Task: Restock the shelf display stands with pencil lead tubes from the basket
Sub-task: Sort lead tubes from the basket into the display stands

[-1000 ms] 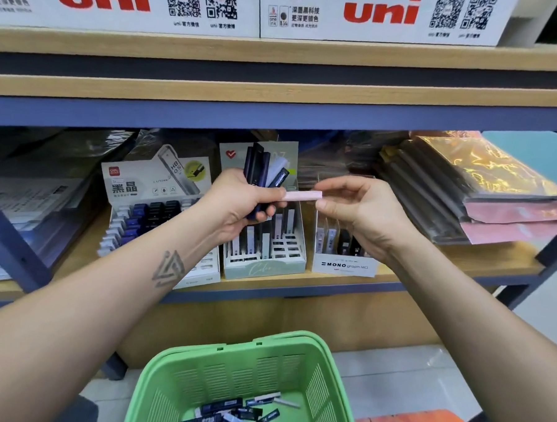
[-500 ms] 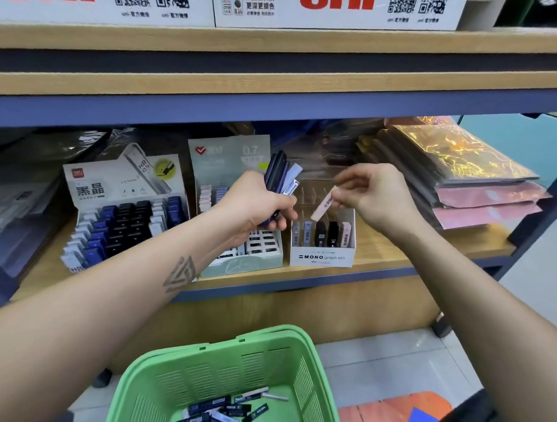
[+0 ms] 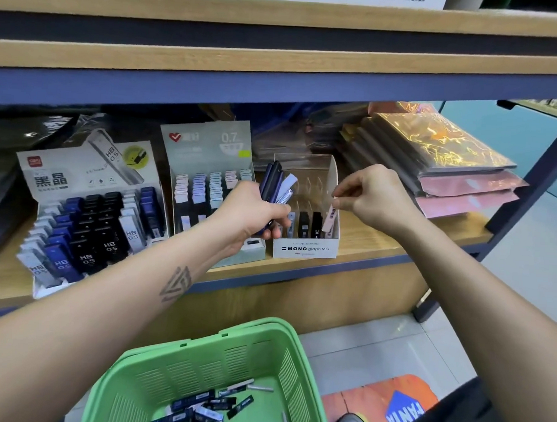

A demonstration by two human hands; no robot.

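Right hand (image 3: 373, 196) pinches pink tube (image 3: 330, 218) at rightmost slot of stand (image 3: 304, 249) marked "MONO graph MG". Left hand (image 3: 251, 217) clenches bundle of tubes (image 3: 277, 186). Neighbouring stand (image 3: 87, 200) reads "HB 0.5".

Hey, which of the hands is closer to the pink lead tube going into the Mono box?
Right. The right hand pinches the top of the pink lead tube at the box's right end. The left hand grips a bunch of tubes left of it.
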